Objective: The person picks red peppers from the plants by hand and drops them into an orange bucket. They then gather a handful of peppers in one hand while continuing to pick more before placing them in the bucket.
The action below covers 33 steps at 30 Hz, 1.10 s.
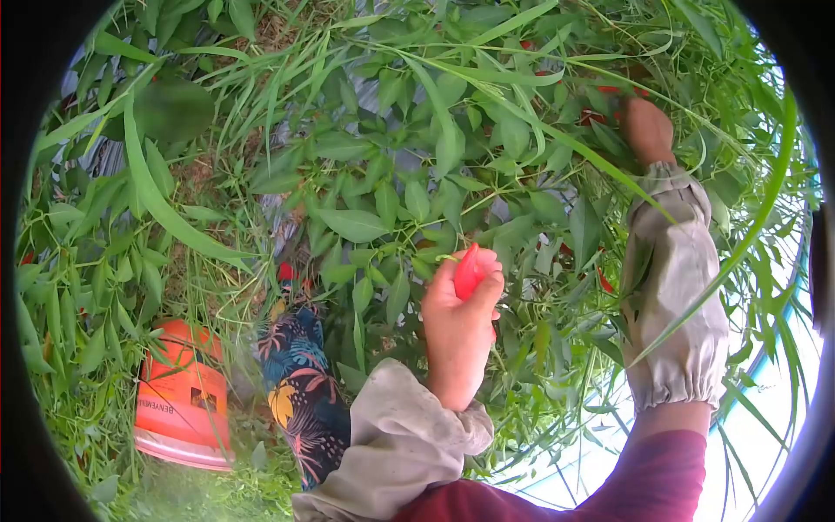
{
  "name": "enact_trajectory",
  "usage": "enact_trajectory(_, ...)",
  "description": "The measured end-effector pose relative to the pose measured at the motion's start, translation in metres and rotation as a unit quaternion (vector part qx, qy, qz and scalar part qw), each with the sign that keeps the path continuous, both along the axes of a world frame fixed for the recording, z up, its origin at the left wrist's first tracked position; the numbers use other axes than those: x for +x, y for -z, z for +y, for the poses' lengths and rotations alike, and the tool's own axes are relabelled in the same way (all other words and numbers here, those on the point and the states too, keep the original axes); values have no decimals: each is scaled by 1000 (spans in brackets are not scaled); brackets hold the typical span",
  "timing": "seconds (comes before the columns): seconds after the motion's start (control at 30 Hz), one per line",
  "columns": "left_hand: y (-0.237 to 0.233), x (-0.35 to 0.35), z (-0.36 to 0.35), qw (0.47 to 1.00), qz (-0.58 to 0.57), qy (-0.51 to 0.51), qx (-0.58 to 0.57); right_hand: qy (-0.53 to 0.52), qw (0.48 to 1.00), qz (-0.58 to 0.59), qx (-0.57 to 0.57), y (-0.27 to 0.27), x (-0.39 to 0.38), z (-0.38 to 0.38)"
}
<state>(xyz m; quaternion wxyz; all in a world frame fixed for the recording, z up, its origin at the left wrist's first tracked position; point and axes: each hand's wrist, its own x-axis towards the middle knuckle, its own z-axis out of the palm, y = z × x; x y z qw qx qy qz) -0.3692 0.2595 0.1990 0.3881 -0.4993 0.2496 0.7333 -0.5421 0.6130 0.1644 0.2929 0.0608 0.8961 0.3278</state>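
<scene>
My left hand, in a grey-beige oversleeve, is closed around a red chili pepper with a green stem, in front of the leafy pepper plants. A bit more red shows below its fingers, beside the palm. Farther up and to the right, my right hand reaches in among the leaves, its fingers curled and partly hidden. Red peppers hang right beside those fingers. What the right hand grips, if anything, is hidden by foliage.
An orange bucket with printed letters lies in the grass at lower left. Beside it is dark floral cloth. Long grass blades cross the plants and the right arm. Another red pepper hangs near the right sleeve.
</scene>
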Motion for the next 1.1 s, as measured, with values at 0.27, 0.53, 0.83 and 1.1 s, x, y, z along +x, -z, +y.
enact_trajectory(0.27,2,2,7,1000,24,-14,-16,-55,997,8,53,8,2,1)
enact_trajectory(0.53,0,3,10,1000,19,-11,-11,-29,998,-8,53,18,-12,1)
enact_trajectory(0.83,-3,-1,11,998,44,-36,6,45,979,97,-173,-47,14,-9)
enact_trajectory(1.1,-11,-8,6,997,63,-35,26,225,764,-143,-587,-107,78,-133)
